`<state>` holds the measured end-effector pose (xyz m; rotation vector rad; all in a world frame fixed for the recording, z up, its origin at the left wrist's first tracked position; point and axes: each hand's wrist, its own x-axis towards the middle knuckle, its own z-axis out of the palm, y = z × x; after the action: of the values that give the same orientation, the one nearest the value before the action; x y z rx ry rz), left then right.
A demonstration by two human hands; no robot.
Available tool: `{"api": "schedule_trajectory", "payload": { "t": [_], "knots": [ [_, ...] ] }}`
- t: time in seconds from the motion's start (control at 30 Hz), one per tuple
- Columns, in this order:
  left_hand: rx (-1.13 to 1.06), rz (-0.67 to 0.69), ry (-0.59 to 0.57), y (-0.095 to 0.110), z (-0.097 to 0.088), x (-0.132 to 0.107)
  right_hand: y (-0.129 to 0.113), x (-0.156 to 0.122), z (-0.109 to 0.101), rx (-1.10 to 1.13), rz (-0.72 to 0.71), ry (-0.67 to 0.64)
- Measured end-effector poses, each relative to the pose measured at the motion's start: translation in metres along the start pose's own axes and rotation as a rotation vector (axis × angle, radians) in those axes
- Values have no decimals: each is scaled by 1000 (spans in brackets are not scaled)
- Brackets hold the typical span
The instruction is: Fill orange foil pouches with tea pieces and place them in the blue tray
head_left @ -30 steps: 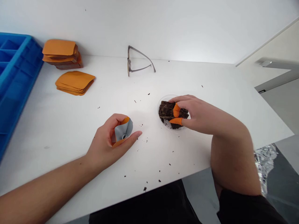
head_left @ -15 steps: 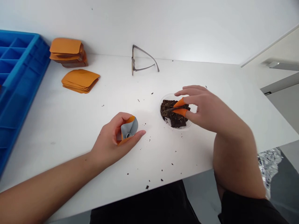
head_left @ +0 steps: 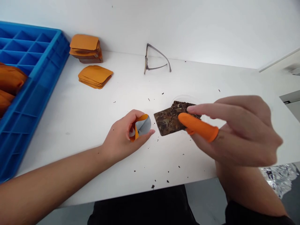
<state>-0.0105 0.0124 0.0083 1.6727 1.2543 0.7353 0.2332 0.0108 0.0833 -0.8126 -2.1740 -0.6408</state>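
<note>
The white desk (head_left: 77,122) meets the wall along its back; its near edge slants upward to the right, past the person's dark clothing. A blue crate (head_left: 50,72), holding orange packs (head_left: 11,79), bounds the left end, and a broad stretch of desktop runs from it to the left hand. More room lies between the hands and the back edge.

The right hand (head_left: 241,134) is raised, pinching a slab (head_left: 167,120) between thumb and fingers, with orange cots (head_left: 199,126) on two digits. The left hand (head_left: 122,134) curls round a pouch (head_left: 144,125), thumb extended.

Beside the crate sit a tall stack (head_left: 85,47) and a low stack (head_left: 95,76) of orange pieces. A clear dish (head_left: 181,97) is partly hidden behind the slab; glasses (head_left: 146,64) lie farther back.

The dark slab's long axis runs roughly left to right, its free end dipping slightly and facing the pouch, near but apart. The pouch's silver-lined mouth gapes up and rightward. Crumbs (head_left: 152,186) dot the desk.
</note>
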Motion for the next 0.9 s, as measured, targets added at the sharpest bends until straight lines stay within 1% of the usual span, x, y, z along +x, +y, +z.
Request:
{"api": "schedule_trajectory", "payload": {
  "t": [0.07, 0.17, 0.27, 0.4, 0.6, 0.77, 0.9],
  "knots": [
    [8, 1, -17, -1, 0, 0, -9, 1, 1, 13, -32, -6],
    [79, 26, 8, 1, 0, 1, -17, 0, 2, 47, -47, -42],
    [138, 43, 30, 5, -1, 2, -20, -3, 5, 80, -46, -84],
    [202, 26, 45, 9, -2, 3, -21, -4, 8, 93, -31, -121],
    [336, 78, 58, 6, -1, 3, -22, -3, 8, 42, 6, -178],
    [430, 156, 78, 2, 0, 3, -32, -2, 8, -3, -4, -187],
    [448, 161, 76, -2, 1, 4, -40, -4, 9, -31, -11, -192]
  ]
}}
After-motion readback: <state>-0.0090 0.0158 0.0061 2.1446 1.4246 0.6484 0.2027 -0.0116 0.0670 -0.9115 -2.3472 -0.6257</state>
